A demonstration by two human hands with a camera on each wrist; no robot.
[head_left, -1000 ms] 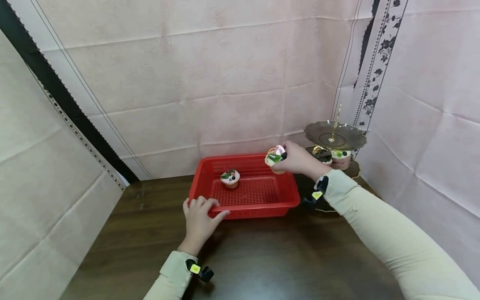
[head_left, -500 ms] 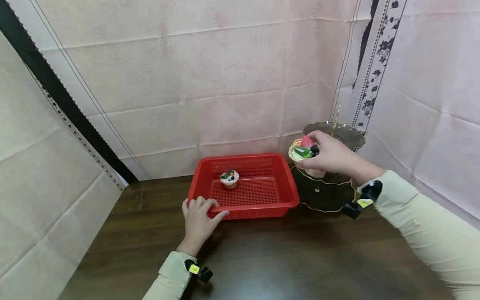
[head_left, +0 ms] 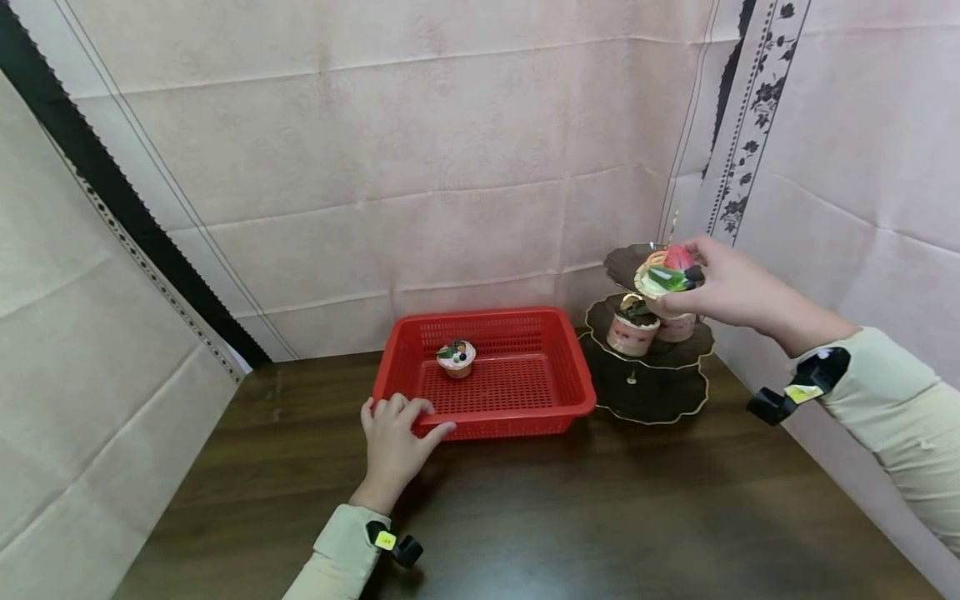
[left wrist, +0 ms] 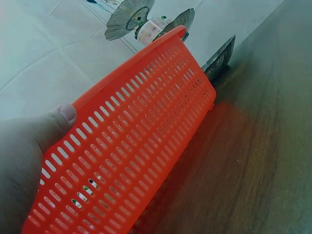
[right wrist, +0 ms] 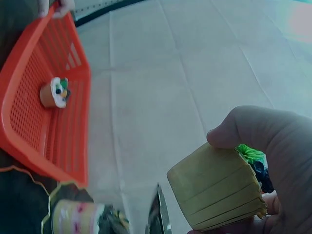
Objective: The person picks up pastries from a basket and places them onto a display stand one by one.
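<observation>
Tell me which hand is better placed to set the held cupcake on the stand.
Right, most likely: the right hand holds the cupcake close to the tiered stand, while the left hand grips the red basket, farther away.

A second ago the right hand (head_left: pixel 738 283) held its cupcake (head_left: pixel 658 277) over the right end of the red basket (head_left: pixel 480 315). Now both have gone right and up, in front of the stand's top plate (head_left: pixel 621 263), hiding part of it. The black wrist band (head_left: pixel 822 372) has gone right too. The left small cake (head_left: pixel 632 335) now shows whole, and the other cake (head_left: pixel 678 327) peeks out below the cupcake. More of the bottom plate (head_left: pixel 652 398) shows now.
</observation>
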